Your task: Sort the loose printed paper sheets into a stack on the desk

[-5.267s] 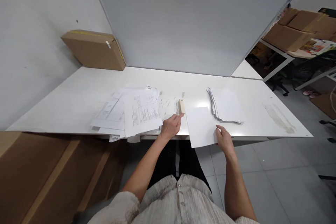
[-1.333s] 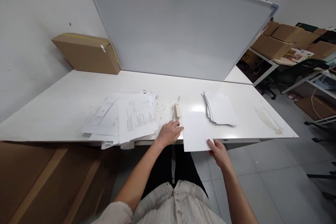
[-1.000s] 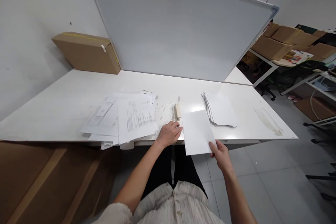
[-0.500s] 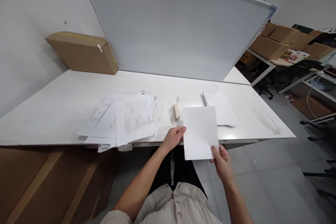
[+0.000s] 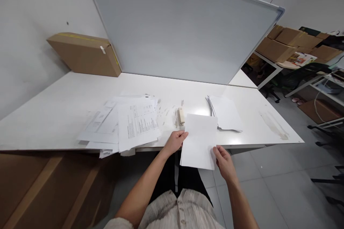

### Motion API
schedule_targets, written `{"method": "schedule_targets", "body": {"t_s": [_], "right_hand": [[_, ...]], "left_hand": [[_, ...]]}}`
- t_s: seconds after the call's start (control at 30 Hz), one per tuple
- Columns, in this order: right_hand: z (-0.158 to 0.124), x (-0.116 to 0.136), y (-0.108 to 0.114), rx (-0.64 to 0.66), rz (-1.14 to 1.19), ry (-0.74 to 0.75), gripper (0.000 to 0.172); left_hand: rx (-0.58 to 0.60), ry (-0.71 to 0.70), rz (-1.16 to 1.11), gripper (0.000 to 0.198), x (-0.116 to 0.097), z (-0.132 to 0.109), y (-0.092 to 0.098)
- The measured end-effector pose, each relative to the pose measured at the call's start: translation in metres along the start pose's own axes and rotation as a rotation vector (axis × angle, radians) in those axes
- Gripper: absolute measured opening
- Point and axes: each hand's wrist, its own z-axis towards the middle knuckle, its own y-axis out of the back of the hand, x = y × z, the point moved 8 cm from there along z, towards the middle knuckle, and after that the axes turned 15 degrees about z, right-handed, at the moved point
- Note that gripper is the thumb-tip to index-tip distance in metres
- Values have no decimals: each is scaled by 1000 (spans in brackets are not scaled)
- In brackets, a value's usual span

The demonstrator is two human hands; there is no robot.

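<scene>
Papers (image 5: 199, 143), left grip (image 5: 174, 143) at one edge, right grip (image 5: 225, 163) opposite

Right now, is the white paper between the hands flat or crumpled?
Flat: the white paper shows straight edges and no visible crumpling between the left hand and right hand.

Left hand (image 5: 174, 143), right hand (image 5: 225, 162): 2 hands. Paper bundle (image 5: 200, 141), held: 1. Tabletop (image 5: 64, 111): printed pile (image 5: 138, 123), blank-topped pile (image 5: 227, 112), 2 piles; stapler (image 5: 181, 115), 1; cardboard box (image 5: 84, 53), 1, back-left corner; whiteboard (image 5: 177, 25), 1, back edge.
</scene>
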Motion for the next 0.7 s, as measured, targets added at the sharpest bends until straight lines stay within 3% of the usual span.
{"method": "schedule_targets", "body": {"t_s": [0.27,0.7], "right_hand": [[23,12,-11,-39,-41,102,36],[38,-1,-4,-93,-56,102,39]], "left_hand": [[-8,4,72,45,8,1,0],[-87,17,207,47,9,6,0]]}}
